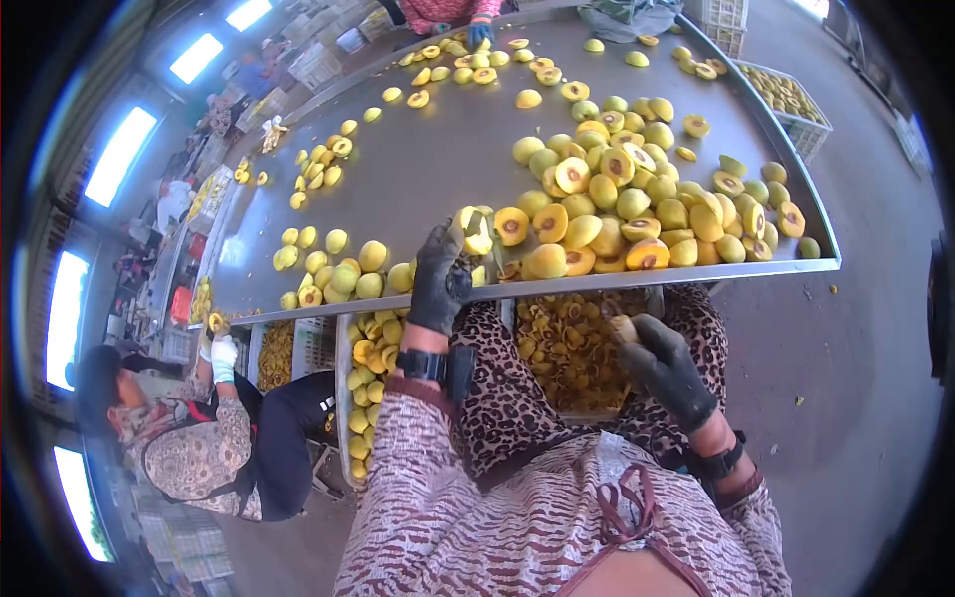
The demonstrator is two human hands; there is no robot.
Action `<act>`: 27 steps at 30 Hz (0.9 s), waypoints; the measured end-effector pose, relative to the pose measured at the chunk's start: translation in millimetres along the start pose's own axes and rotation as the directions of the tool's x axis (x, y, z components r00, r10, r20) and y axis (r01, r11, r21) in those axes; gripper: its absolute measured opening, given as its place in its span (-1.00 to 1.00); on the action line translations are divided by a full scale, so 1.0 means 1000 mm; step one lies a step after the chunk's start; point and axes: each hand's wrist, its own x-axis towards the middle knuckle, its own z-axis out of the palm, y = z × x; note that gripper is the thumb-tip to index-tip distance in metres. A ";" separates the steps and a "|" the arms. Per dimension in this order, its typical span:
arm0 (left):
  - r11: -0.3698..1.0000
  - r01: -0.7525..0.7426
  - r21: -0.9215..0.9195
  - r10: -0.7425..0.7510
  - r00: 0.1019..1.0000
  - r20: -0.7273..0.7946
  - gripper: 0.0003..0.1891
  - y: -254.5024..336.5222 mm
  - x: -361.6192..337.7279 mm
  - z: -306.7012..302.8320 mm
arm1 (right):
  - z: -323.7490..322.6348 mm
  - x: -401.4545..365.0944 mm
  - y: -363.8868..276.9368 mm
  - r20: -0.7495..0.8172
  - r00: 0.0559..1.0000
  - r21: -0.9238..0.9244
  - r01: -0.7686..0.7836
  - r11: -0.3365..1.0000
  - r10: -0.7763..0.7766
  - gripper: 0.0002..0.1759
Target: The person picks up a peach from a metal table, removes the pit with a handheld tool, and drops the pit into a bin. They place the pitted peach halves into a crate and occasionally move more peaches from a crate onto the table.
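My left hand [438,279], in a dark glove, is closed on a pale yellow-green fruit piece [476,231] at the near edge of the metal table [428,169]. Beside it on the right lies a large heap of yellow fruit halves [617,199], some with brown pits showing. In a dark glove too, my right hand [668,368] is over my lap, its fingers closed round a small tool with a light-coloured end [624,328]. Below, between my knees, a crate holds many yellow-brown fruit scraps [567,348].
A crate of yellow fruit [370,398] stands under the table edge at left. A co-worker in white gloves [214,448] sits further left. Another person's blue-gloved hand [479,32] touches fruit at the far side. A fruit crate [808,137] stands beyond the table's right edge.
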 end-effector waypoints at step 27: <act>0.982 -0.080 0.174 0.111 0.977 -0.180 -0.40 -0.065 -0.081 0.096 | 0.047 0.020 0.013 0.019 0.989 0.041 0.144 0.989 -0.145 -0.77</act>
